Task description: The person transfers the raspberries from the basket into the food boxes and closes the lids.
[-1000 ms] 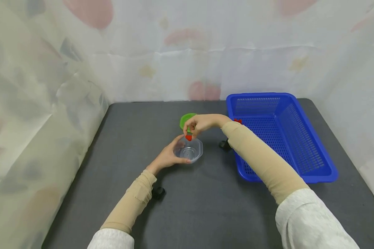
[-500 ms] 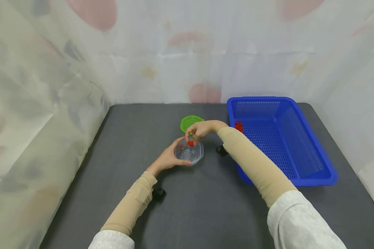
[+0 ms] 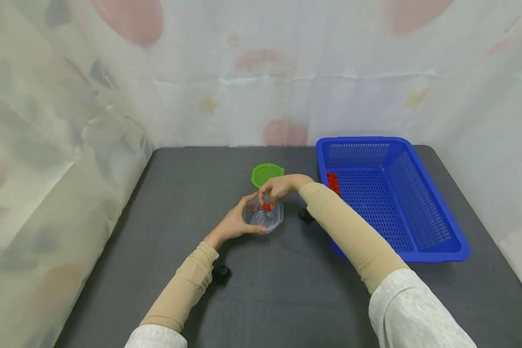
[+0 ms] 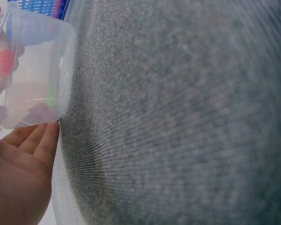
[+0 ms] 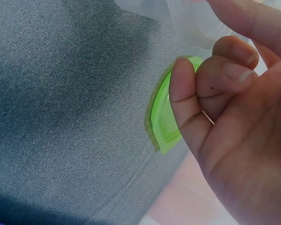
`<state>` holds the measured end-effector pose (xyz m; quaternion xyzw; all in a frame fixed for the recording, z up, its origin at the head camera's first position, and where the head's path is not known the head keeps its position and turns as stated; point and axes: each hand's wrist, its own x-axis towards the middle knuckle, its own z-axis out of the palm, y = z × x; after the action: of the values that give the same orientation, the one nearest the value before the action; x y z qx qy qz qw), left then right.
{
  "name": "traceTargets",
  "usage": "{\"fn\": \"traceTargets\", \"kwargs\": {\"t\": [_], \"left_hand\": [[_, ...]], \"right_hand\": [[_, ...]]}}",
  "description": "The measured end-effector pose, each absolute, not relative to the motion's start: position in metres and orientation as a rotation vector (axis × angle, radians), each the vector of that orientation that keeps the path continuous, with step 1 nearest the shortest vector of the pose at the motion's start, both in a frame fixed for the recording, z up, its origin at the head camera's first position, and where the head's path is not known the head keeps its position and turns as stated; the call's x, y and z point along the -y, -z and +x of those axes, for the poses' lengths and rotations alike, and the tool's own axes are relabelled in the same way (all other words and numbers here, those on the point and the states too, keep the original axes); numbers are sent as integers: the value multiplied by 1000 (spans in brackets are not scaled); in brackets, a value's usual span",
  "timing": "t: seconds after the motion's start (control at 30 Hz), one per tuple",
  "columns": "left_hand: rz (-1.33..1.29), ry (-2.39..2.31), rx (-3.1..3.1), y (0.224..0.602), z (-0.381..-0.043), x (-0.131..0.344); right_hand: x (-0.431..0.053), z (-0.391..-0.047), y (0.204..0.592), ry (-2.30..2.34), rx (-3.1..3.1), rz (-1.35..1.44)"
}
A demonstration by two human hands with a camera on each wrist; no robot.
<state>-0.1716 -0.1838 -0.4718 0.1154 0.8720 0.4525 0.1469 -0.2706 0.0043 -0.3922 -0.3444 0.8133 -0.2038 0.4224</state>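
My left hand (image 3: 232,222) grips a clear plastic container (image 3: 273,223) around its side, thumb at the near side and fingers at the far side. In the left wrist view the container (image 4: 37,89) stands close on the dark cloth, its wall see-through. My right hand (image 3: 278,188) pinches a small red piece (image 3: 267,207) over the container's mouth. Through the plastic, that red piece (image 4: 6,62) looks rounded with a dotted surface, perhaps a strawberry shape. In the right wrist view the right hand (image 5: 243,108) has its other fingers curled, and the pinched piece is mostly out of frame.
Just behind the container lies a green lid (image 3: 266,173) on the dark grey table (image 3: 278,295). A blue perforated basket (image 3: 439,193) stands at the right, with several red pieces (image 3: 333,183) along its left side. Printed white curtains surround the table.
My right hand has come down with the red piece, nearer to the container's inside. The right forearm shifted slightly left, uncovering more red pieces in the basket. The left hand keeps its hold.
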Motion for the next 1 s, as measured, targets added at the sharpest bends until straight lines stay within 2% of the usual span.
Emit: {"fn": "traceTargets", "kwargs": {"t": [1.0], "left_hand": [[352, -1330, -2488, 475, -173, 185]], "right_hand": [[-11, -274, 383, 531, -2054, -903]]}}
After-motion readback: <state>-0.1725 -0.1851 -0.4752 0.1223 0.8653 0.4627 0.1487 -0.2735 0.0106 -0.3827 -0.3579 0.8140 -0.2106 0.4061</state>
